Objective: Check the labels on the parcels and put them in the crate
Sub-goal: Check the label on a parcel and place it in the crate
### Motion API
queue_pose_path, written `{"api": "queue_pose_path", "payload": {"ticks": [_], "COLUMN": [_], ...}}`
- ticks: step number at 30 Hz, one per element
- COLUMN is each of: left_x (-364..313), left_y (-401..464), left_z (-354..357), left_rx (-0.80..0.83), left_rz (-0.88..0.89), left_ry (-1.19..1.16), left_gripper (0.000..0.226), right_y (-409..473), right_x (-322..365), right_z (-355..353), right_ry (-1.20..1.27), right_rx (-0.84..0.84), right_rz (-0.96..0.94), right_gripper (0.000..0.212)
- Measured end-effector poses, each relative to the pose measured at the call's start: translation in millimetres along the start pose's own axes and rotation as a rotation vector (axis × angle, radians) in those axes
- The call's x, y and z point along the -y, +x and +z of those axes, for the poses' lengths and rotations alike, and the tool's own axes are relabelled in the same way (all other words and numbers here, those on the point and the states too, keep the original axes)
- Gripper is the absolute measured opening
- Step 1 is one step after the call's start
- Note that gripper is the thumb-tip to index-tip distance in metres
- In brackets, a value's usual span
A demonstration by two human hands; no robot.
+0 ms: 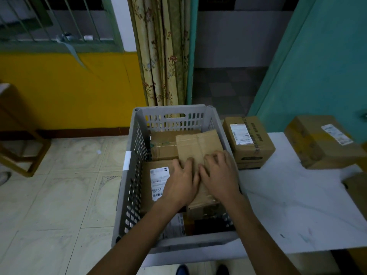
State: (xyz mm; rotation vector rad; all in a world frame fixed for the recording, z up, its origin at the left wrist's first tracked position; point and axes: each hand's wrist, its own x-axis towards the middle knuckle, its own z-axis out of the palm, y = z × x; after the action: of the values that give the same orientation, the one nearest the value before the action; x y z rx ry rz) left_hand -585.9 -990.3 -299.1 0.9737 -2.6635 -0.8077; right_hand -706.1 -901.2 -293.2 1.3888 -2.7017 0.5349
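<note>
Inside the grey crate (137, 155), both hands lay on one plain parcel (198, 147).

That parcel lay tilted over the other boxes at the crate's right side, its near end hidden beneath the hands. Left hand (181, 182) and right hand (219, 174) sat side by side on its top face, fingers bent with the tips pressing the cardboard, neither wrapped round an edge. Just left of the left hand was a labelled parcel (153, 175), and behind it a taped parcel (162, 145); at least three boxes in the crate could be counted, with more cardboard half hidden nearer the person. Two further parcels stood on the white surface (297, 205) right of the crate: a near one (248, 139) and a far one (321, 139), each labelled on top.
</note>
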Motion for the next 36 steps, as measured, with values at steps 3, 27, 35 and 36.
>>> {"api": "queue_pose_path", "payload": {"ticks": [3, 27, 35, 36], "left_x": [2, -13, -9, -11], "left_y": [1, 27, 19, 17], "left_z": [-4, -9, -4, -6], "left_rx": [0.056, 0.423, 0.398, 0.368], "left_rz": [-0.039, 0.111, 0.160, 0.167], "left_ry": [0.038, 0.163, 0.284, 0.295], "left_gripper": [0.052, 0.108, 0.106, 0.106], "right_y": [-4, -22, -22, -22], "right_x": [1, -37, -36, -36], "right_z": [-5, -14, -14, -14], "right_ry": [0.099, 0.442, 0.414, 0.400], "right_rx": [-0.066, 0.138, 0.140, 0.142], "right_rz": [-0.001, 0.376, 0.382, 0.374], "right_gripper": [0.038, 0.064, 0.067, 0.069]}}
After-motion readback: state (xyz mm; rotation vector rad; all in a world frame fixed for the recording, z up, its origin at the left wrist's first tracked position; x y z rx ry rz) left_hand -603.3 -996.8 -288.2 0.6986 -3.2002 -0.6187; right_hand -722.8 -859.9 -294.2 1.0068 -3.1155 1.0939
